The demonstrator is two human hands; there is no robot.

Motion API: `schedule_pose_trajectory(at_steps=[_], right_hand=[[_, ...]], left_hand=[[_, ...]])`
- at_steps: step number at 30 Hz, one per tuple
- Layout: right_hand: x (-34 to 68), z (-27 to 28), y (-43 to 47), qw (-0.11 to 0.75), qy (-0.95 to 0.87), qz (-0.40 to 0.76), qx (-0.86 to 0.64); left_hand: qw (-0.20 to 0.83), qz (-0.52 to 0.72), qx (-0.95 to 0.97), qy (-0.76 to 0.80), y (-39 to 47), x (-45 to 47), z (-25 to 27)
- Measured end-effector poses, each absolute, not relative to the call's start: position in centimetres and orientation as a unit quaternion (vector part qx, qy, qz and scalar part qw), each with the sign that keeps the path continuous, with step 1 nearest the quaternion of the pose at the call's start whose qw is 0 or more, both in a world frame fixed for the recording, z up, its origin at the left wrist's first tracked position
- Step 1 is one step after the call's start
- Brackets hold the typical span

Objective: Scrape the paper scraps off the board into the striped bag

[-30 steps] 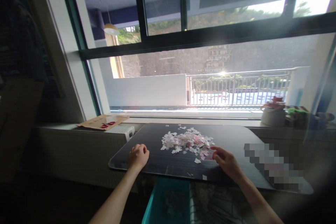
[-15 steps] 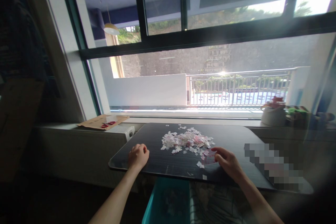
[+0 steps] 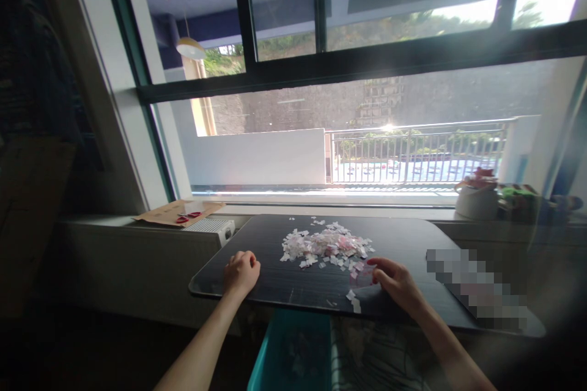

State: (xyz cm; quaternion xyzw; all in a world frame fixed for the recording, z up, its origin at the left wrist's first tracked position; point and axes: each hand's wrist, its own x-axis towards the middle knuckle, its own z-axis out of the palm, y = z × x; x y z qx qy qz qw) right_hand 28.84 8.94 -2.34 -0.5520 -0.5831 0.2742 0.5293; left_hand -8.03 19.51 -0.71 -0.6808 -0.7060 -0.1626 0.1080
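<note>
My left hand (image 3: pixel 241 272) rests in a loose fist on the left part of the dark table (image 3: pixel 275 287), with nothing visible in it. My right hand (image 3: pixel 398 284) is closed on the edge of a clear, pink-tinged plastic card (image 3: pixel 362 277), which is held low over the tabletop. Just beyond the card spreads a heap of small white and pink paper scraps (image 3: pixel 325 244). A couple of loose white scraps (image 3: pixel 356 304) lie at the front edge, left of my right hand. Below that edge stands a teal bin (image 3: pixel 268 348) with scraps inside.
Red-handled scissors (image 3: pixel 182 220) lie on brown paper (image 3: pixel 160 214) on the sill at left, near a white radiator (image 3: pixel 215 227). A white pot (image 3: pixel 477 203) stands on the right sill. A blurred-out item (image 3: pixel 477 290) is on the table's right. A large window is behind.
One white scrap has slid toward the table's front edge, up against another scrap there. My right hand and the card have shifted very slightly left. My left hand stays put.
</note>
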Motion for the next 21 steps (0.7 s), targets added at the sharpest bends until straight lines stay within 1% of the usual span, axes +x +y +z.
schedule_pose_trajectory(at_steps=[12,17,21], right_hand=[[28.79,-2.76,8.97,0.507,-0.595,0.318,-0.536],[28.66,-2.69,8.98,0.508,-0.593,0.305,-0.545],[29.18,-2.70,9.21,0.529,-0.562,0.252,-0.584]], left_hand=[[0.111,-0.167,-0.680,-0.706,19.60,-8.11,-0.86],[0.109,-0.168,-0.679,-0.706,19.60,-8.14,-0.91],[0.108,-0.170,-0.681,-0.704,19.67,-8.11,-0.93]])
